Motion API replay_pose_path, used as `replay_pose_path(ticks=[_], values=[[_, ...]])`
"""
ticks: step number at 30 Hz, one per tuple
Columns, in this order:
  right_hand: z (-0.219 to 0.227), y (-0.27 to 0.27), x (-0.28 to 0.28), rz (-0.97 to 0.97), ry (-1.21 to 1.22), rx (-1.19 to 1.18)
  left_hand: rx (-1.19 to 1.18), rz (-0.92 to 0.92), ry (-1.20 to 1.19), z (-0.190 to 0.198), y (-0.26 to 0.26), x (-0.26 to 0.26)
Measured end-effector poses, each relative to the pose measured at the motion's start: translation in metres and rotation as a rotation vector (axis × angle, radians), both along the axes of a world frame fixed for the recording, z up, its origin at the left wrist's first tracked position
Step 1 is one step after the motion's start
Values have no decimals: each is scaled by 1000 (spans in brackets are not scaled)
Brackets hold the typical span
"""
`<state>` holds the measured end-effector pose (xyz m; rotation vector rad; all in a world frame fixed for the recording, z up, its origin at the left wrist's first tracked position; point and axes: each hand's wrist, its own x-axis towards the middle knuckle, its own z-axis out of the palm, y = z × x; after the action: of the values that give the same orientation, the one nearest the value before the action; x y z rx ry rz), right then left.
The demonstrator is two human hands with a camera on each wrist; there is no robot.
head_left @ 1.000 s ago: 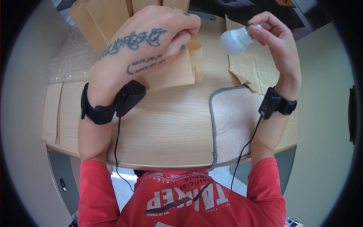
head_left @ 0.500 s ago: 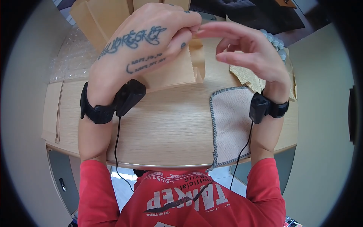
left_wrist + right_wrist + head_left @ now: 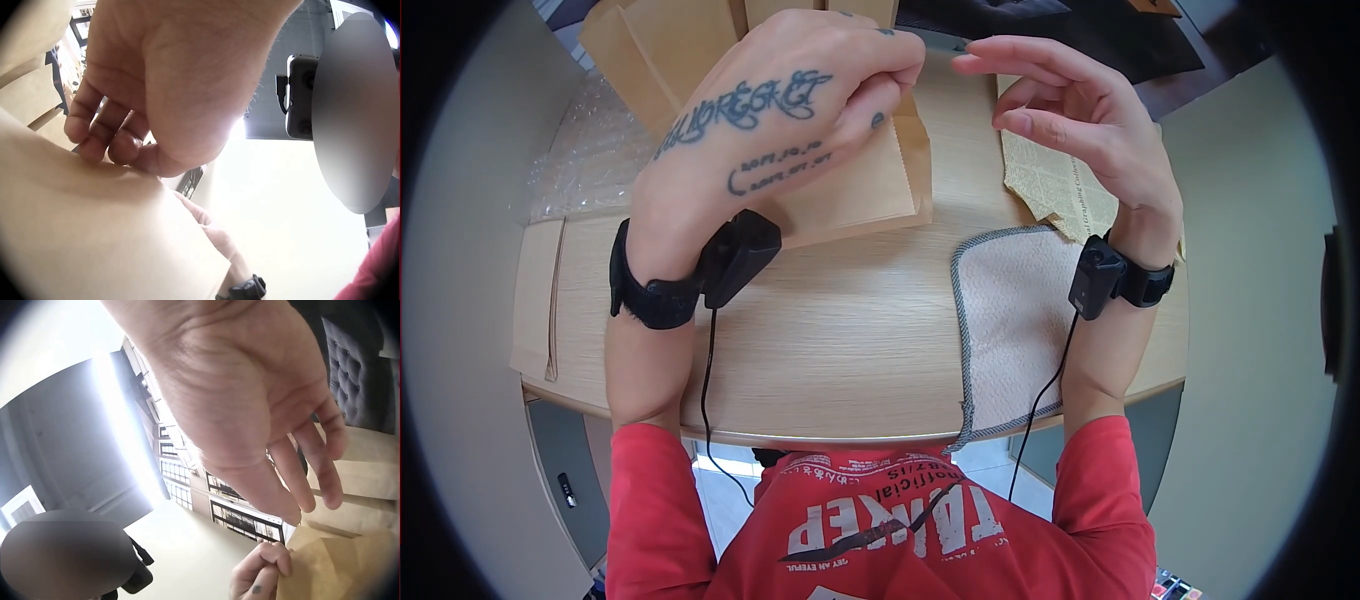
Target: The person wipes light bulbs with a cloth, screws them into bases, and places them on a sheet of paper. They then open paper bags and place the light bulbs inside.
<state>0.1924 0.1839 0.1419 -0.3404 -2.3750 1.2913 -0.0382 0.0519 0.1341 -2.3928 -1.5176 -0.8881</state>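
Note:
A brown paper bag (image 3: 855, 190) lies under my left hand (image 3: 775, 120), which pinches its upper edge between thumb and curled fingers. The left wrist view shows those fingertips on the paper bag (image 3: 112, 225). To the right of the bag my right hand (image 3: 1090, 130) hovers with loosely bent, spread fingers and holds nothing. In the right wrist view the right hand (image 3: 250, 412) is above the bag's side (image 3: 331, 562), with the left hand (image 3: 259, 572) gripping its edge. The bag's inside is hidden, and no bulb shows now.
Printed brown paper (image 3: 1060, 185) lies beneath the right hand, near a white cloth with a grey border (image 3: 1020, 320). More paper bags (image 3: 660, 50) stand at the back left beside bubble wrap (image 3: 585, 150). A folded bag (image 3: 537, 300) rests at the left edge.
The right hand carried a white bulb over to the bag's top, let it go there out of sight, and has drawn back to the right, empty. The left hand has barely moved.

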Motion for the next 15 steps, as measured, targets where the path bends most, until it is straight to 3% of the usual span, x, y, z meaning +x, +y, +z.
replay_pose_path(ticks=[5,8,10,15], values=[[10,12,11,-150,-5,120,-12,-8,0,3,-1,-1],[18,1,6,-533,289,35,17,-7,-2,1,0,-1],[16,48,41,-495,321,104,42,-8,-1,-1,0,-1],[6,84,68,-970,592,259,29,-17,-19,-6,2,-2]])
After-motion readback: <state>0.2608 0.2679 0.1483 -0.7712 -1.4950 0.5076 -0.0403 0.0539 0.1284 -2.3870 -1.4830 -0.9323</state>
